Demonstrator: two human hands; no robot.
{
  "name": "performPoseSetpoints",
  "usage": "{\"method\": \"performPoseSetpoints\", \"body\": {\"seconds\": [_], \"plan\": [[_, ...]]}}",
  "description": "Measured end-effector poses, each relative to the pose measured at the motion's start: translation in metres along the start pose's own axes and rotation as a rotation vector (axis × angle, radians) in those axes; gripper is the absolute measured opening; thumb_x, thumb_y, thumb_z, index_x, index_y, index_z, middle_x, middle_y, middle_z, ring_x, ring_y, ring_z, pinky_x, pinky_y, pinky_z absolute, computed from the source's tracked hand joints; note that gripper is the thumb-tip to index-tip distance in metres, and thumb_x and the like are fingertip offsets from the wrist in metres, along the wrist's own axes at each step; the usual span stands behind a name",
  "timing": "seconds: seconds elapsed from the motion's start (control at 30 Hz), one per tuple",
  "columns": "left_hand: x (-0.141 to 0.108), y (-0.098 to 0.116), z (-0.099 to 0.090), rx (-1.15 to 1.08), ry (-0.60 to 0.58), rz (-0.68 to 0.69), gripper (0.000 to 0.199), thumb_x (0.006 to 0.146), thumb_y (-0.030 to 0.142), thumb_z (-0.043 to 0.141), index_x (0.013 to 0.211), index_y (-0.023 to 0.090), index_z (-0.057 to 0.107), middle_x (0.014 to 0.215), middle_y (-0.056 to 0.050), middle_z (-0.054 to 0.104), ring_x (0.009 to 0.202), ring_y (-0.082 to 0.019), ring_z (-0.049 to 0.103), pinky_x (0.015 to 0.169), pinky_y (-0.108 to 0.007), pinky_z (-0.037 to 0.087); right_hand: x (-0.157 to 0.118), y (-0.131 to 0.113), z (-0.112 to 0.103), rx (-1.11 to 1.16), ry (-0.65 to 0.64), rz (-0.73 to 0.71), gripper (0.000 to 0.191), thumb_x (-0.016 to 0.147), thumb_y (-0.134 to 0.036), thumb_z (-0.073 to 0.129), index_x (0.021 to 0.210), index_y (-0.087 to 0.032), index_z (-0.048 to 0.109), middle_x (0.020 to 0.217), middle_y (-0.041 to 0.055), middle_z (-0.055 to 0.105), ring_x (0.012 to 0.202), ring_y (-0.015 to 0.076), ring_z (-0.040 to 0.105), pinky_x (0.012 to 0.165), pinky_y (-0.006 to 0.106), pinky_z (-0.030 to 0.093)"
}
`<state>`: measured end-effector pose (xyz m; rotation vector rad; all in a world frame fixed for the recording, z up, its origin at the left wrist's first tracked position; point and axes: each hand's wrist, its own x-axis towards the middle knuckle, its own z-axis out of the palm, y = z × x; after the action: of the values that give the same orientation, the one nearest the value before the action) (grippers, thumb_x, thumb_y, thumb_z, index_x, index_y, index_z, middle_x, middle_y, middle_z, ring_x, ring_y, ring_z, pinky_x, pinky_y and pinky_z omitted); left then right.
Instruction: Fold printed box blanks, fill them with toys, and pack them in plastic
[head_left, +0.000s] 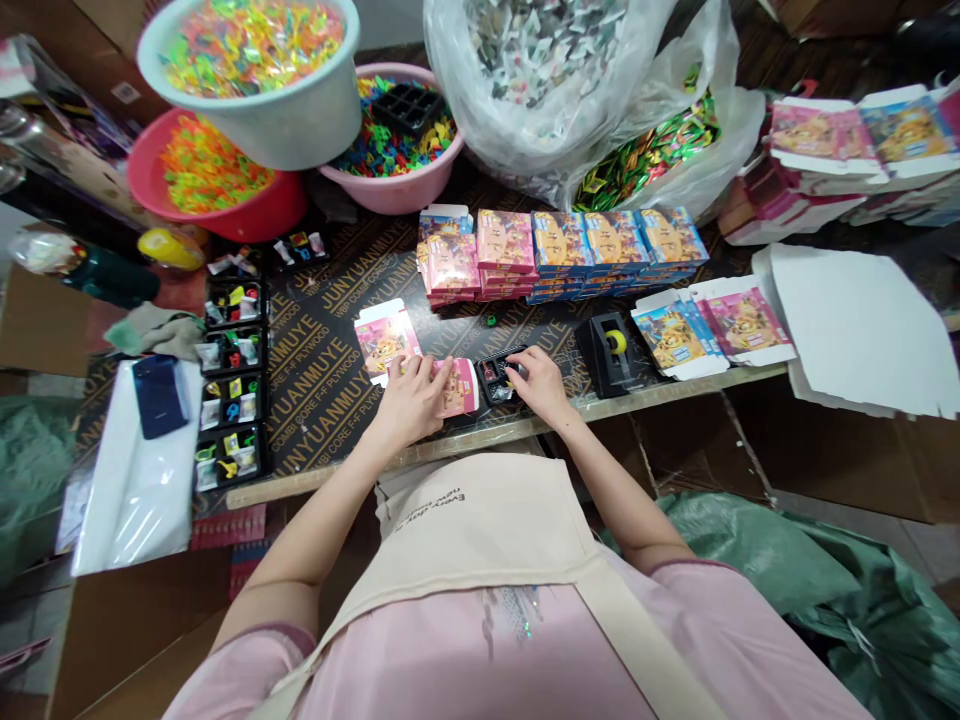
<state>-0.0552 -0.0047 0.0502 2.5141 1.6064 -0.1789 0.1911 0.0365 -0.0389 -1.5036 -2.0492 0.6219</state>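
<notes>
Near the table's front edge, my left hand [409, 402] rests on a small pink printed box [459, 388], its fingers spread over the top. Just behind lies a flat pink carton [386, 335], partly under those fingers. My right hand [541, 388] is at the right side of a small black compartment tray [495, 380], its fingers bent together at the tray's edge. The tray holds small items too small to make out and sits right beside the pink box. A black tape dispenser [613, 365] with yellow tape stands to the right.
Stacked pink and blue boxes [566, 245] stand behind my hands. Filled black trays [232, 400] line the left, beside a phone [161, 395] on white plastic sheets. Tubs of coloured pieces [255, 130] and bags [480, 110] fill the back. Flat cartons [742, 320] lie right.
</notes>
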Motion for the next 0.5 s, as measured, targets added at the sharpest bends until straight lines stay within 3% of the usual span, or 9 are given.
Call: {"method": "performPoseSetpoints", "body": {"seconds": [0.17, 0.3, 0.4, 0.5], "plan": [[0.001, 0.009, 0.004, -0.004, 0.067, 0.064, 0.081, 0.074, 0.007, 0.052, 0.153, 0.016, 0.035, 0.145, -0.021, 0.048, 0.138, -0.039, 0.04, 0.118, -0.064, 0.019, 0.046, 0.012, 0.012, -0.065, -0.022, -0.077, 0.027, 0.093, -0.028, 0.056, 0.113, -0.018, 0.071, 0.105, 0.0126, 0.065, 0.103, 0.0284, 0.058, 0.095, 0.043, 0.047], [0.015, 0.011, -0.001, -0.019, 0.08, 0.136, 0.08, 0.077, 0.011, 0.05, 0.155, 0.017, 0.03, 0.151, -0.02, 0.043, 0.145, -0.04, 0.033, 0.119, -0.067, 0.015, 0.104, 0.022, 0.029, -0.155, -0.058, -0.053, 0.032, 0.089, -0.023, 0.062, 0.119, -0.014, 0.069, 0.113, 0.0169, 0.064, 0.105, 0.0302, 0.058, 0.095, 0.043, 0.047], [0.02, -0.002, -0.01, -0.023, 0.085, 0.056, 0.083, 0.073, 0.019, 0.062, 0.152, 0.018, 0.036, 0.146, -0.022, 0.046, 0.139, -0.043, 0.036, 0.119, -0.068, 0.012, 0.128, 0.025, 0.033, -0.196, -0.16, -0.008, 0.022, 0.087, -0.015, 0.061, 0.106, -0.011, 0.072, 0.105, 0.0172, 0.067, 0.098, 0.0286, 0.061, 0.09, 0.041, 0.047], [0.013, -0.023, -0.01, -0.065, 0.099, -0.096, 0.085, 0.072, 0.034, 0.068, 0.15, 0.019, 0.039, 0.139, -0.02, 0.05, 0.133, -0.043, 0.041, 0.117, -0.066, 0.017, 0.122, 0.029, 0.023, -0.129, -0.183, 0.0, 0.014, 0.088, -0.016, 0.061, 0.093, -0.013, 0.074, 0.093, 0.0131, 0.07, 0.088, 0.0248, 0.062, 0.086, 0.037, 0.046]]}}
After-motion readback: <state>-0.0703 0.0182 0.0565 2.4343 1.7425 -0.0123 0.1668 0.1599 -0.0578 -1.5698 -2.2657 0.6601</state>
